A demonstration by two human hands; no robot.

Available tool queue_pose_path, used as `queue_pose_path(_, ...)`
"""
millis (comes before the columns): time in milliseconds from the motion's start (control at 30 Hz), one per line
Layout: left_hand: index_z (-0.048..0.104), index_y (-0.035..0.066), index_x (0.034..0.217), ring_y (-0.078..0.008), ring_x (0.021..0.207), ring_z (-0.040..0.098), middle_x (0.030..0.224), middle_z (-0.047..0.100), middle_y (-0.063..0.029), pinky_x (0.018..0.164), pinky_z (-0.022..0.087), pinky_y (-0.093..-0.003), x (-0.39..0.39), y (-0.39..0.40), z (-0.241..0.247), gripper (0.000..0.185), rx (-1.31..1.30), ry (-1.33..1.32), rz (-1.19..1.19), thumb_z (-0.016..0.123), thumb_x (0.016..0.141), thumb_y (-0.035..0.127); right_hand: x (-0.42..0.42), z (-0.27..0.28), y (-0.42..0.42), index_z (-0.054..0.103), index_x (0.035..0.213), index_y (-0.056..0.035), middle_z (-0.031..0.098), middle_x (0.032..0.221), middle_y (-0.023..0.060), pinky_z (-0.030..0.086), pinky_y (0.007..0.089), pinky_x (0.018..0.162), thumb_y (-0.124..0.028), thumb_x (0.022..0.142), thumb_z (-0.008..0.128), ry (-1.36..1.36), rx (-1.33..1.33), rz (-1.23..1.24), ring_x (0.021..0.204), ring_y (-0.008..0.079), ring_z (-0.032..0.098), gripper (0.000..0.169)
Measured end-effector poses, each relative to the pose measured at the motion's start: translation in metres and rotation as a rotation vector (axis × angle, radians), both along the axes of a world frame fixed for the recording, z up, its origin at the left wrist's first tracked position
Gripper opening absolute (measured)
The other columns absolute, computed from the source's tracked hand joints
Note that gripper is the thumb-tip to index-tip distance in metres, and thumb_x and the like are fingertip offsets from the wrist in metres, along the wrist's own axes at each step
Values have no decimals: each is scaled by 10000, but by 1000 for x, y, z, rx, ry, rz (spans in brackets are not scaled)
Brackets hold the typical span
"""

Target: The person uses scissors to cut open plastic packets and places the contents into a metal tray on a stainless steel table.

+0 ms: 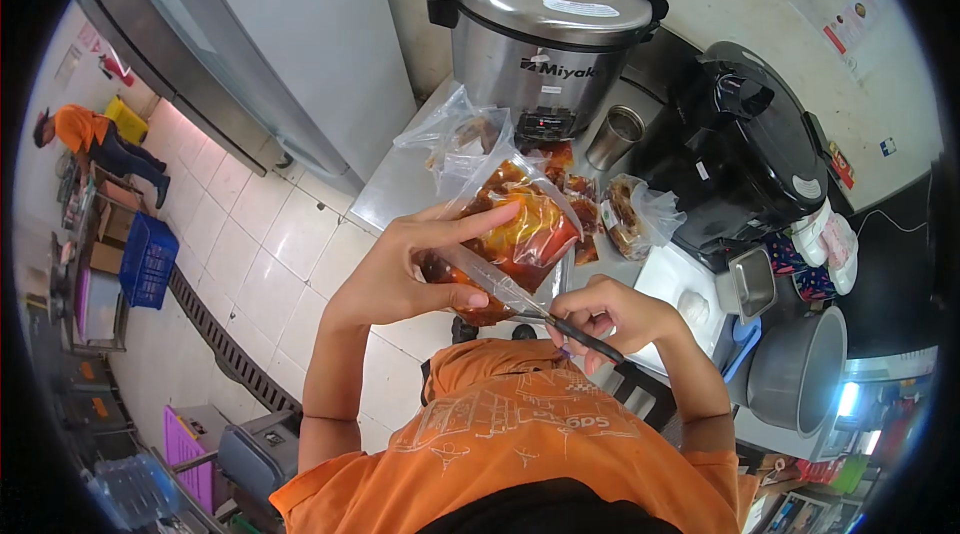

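My left hand [405,271] grips a clear plastic bag [525,234] of dark reddish-brown sauce, with yellow and red showing inside. Its index finger lies across the bag's face and its thumb presses the near side. My right hand [611,313] is closed around black-handled scissors [589,339], whose metal blades meet the bag's near edge; whether they are apart I cannot tell. Beyond the held bag, more sauce packets [581,196] lie on the steel table [382,193]. A knotted clear bag with brown contents [630,215] rests to their right.
A large steel Miyako rice cooker [540,69] stands at the back, a black cooker [739,159] to its right. Between them is a metal cup [615,136]. A white tray [667,279] and a grey pot [799,373] sit at right. A person [94,133] bends at far left.
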State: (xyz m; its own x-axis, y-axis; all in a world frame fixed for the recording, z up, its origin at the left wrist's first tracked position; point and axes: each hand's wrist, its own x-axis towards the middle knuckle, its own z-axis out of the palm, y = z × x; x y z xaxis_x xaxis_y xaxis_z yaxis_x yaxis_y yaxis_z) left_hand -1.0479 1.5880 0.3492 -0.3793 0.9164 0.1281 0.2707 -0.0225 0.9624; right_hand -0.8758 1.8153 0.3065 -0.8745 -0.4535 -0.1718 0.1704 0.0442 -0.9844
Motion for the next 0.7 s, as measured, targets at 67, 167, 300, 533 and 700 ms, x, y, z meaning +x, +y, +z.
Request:
queue_pose_path(67,549,220,1346,-129,966,523,1283,561,-69,738,452,-234,0,2,2,805,-7,-1,-18,817,618,7,2,3,2,596,938,-30,589,713,-34,319,203,505,-199,705,852,-3,33,9,582,23,411,386)
queue_pose_path(167,553,226,1341,-136,996,534,1327,547,-87,763,459,-241,-1,3,-4,810,10,-20,-14,815,610,-3,3,9,5,600,933,-30,595,712,-35,331,197,511,-177,717,843,20,96,16,591,13,431,357)
queue_pose_path(300,554,233,1339,-146,1038,544,1318,553,-87,800,466,-241,-1,7,-4,808,-50,-62,-50,808,611,-10,5,5,4,605,928,-26,601,714,-39,344,189,520,-148,735,828,-14,45,0,602,6,456,318)
queue_pose_path(533,502,135,1376,-159,1139,544,1352,522,-109,937,430,-257,3,19,-16,812,14,-62,-144,822,637,35,3,-8,-2,599,995,46,640,891,58,514,209,613,3,736,772,-64,-4,-38,743,100,655,314)
queue_pose_path(700,386,70,1441,-166,1227,485,1424,446,-110,1023,383,-273,2,18,-16,904,1,-622,-188,831,653,58,6,-8,-4,606,966,50,639,874,62,530,221,674,-105,689,839,-223,-175,-96,731,115,654,394)
